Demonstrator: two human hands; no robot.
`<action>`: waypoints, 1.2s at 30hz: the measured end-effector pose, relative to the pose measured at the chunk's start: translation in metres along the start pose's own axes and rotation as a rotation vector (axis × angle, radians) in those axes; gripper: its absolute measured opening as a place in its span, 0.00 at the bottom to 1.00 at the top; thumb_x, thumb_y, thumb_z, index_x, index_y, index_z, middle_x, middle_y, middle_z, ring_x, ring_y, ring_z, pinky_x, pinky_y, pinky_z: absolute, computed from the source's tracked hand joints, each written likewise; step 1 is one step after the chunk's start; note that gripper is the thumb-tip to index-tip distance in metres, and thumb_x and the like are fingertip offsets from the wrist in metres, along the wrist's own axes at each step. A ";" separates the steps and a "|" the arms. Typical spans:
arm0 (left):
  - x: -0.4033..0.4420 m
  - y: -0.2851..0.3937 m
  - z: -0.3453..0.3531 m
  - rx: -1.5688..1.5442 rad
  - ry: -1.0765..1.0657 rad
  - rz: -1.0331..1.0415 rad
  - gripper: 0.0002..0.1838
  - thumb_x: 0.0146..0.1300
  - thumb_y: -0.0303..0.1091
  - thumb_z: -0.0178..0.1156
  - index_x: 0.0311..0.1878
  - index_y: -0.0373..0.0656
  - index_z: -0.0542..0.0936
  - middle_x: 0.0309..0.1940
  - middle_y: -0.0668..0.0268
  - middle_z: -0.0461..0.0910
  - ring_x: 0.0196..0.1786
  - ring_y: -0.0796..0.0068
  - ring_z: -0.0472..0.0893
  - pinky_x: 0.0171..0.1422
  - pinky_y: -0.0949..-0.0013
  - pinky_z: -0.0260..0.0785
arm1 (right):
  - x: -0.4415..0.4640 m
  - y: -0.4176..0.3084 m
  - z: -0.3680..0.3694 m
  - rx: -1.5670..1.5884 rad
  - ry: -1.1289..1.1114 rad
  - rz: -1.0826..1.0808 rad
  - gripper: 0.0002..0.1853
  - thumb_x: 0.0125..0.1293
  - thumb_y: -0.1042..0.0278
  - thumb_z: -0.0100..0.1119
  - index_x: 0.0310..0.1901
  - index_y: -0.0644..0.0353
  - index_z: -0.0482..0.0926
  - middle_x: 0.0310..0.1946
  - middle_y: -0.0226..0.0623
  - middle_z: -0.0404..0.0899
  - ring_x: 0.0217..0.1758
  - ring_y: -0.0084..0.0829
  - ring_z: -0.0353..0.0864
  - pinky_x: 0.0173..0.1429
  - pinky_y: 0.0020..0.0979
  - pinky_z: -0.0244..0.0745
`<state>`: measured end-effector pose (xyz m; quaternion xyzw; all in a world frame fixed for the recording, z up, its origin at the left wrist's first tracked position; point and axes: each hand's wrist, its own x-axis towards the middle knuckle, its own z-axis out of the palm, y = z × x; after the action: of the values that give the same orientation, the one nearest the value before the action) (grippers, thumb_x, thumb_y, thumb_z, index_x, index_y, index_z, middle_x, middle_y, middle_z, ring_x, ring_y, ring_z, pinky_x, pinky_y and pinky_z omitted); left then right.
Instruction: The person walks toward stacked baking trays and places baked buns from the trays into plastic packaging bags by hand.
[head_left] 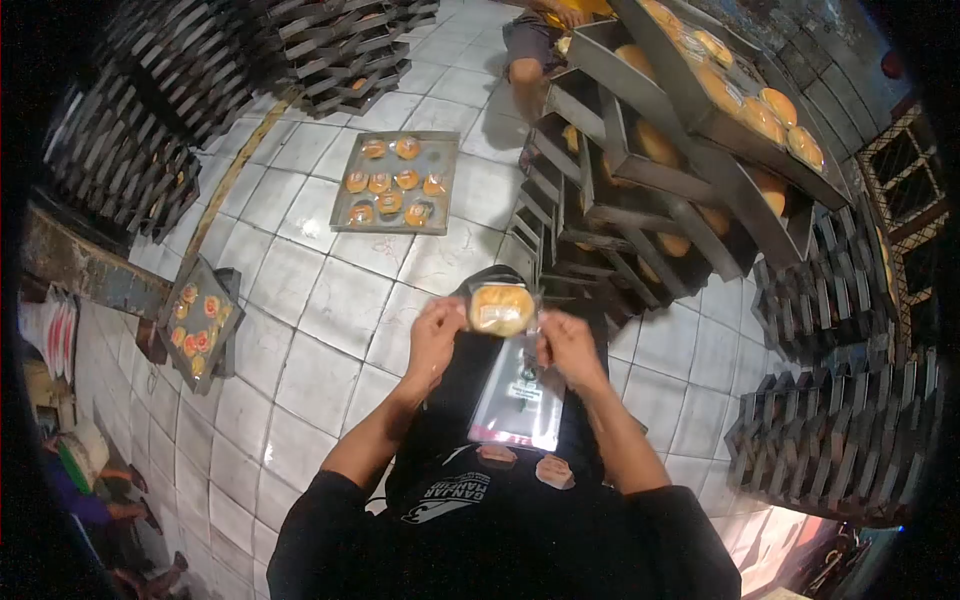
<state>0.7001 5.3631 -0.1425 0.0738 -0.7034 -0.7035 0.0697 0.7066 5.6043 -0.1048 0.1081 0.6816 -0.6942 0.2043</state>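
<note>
A golden bun [503,309] in a clear plastic bag is held up over my lap. My left hand [436,342] pinches the bag at its left side, and my right hand [567,347] is closed at its right side. Below them, a stack of clear printed plastic bags [520,405] lies on my dark-clothed lap. Two small piles of round paper labels, a left one [497,455] and a right one [555,471], rest just beyond the lower edge of those bags.
On the tiled floor ahead lies a metal tray [432,158] of several wrapped buns. Tall stacked trays [640,160] of buns lean close on my right. More tray stacks [350,60] stand behind. Another tray [200,325] is at left. A person [528,60] sits ahead.
</note>
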 end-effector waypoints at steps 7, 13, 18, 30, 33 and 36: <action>0.035 0.025 0.029 -0.592 -0.369 -0.263 0.09 0.73 0.32 0.60 0.44 0.35 0.85 0.46 0.64 0.84 0.45 0.78 0.80 0.54 0.72 0.72 | -0.037 -0.042 0.004 0.177 0.095 -0.224 0.17 0.80 0.63 0.53 0.53 0.71 0.83 0.42 0.43 0.87 0.44 0.26 0.86 0.45 0.28 0.81; 0.034 0.089 0.089 -0.231 -0.434 0.051 0.22 0.74 0.36 0.61 0.66 0.37 0.75 0.63 0.59 0.81 0.65 0.68 0.80 0.70 0.65 0.70 | -0.102 -0.289 -0.097 -1.227 1.085 -1.356 0.05 0.74 0.72 0.59 0.44 0.64 0.80 0.36 0.44 0.83 0.37 0.43 0.85 0.40 0.39 0.79; -0.031 0.044 0.053 0.609 -0.556 0.594 0.32 0.62 0.38 0.70 0.70 0.42 0.76 0.71 0.48 0.71 0.76 0.48 0.68 0.76 0.50 0.63 | -0.102 -0.319 -0.109 -1.428 1.115 -1.166 0.27 0.66 0.68 0.67 0.65 0.61 0.73 0.65 0.50 0.78 0.59 0.51 0.84 0.56 0.40 0.84; -0.056 0.064 0.030 0.072 -0.749 -0.018 0.25 0.71 0.33 0.65 0.69 0.35 0.76 0.73 0.50 0.72 0.72 0.55 0.75 0.73 0.62 0.69 | -0.096 -0.050 -0.045 -1.026 -0.132 -0.559 0.07 0.65 0.70 0.69 0.41 0.61 0.82 0.38 0.43 0.82 0.52 0.50 0.82 0.55 0.44 0.78; -0.027 0.028 0.034 -0.089 -1.024 -0.354 0.13 0.78 0.32 0.58 0.52 0.31 0.83 0.39 0.54 0.89 0.44 0.65 0.89 0.47 0.64 0.81 | -0.104 -0.188 -0.080 -1.002 -0.106 -1.030 0.13 0.63 0.65 0.72 0.46 0.60 0.82 0.51 0.45 0.82 0.54 0.48 0.84 0.59 0.43 0.80; -0.001 0.027 0.046 -0.135 -0.686 -0.271 0.15 0.80 0.34 0.52 0.46 0.32 0.83 0.37 0.56 0.87 0.41 0.67 0.88 0.47 0.65 0.82 | -0.085 -0.330 -0.147 -1.154 0.309 -1.148 0.17 0.65 0.67 0.71 0.54 0.62 0.83 0.47 0.41 0.86 0.52 0.35 0.86 0.59 0.36 0.79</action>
<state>0.6922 5.4080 -0.1160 -0.0786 -0.6218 -0.7349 -0.2591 0.6214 5.7575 0.2219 -0.2843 0.9004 -0.2090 -0.2544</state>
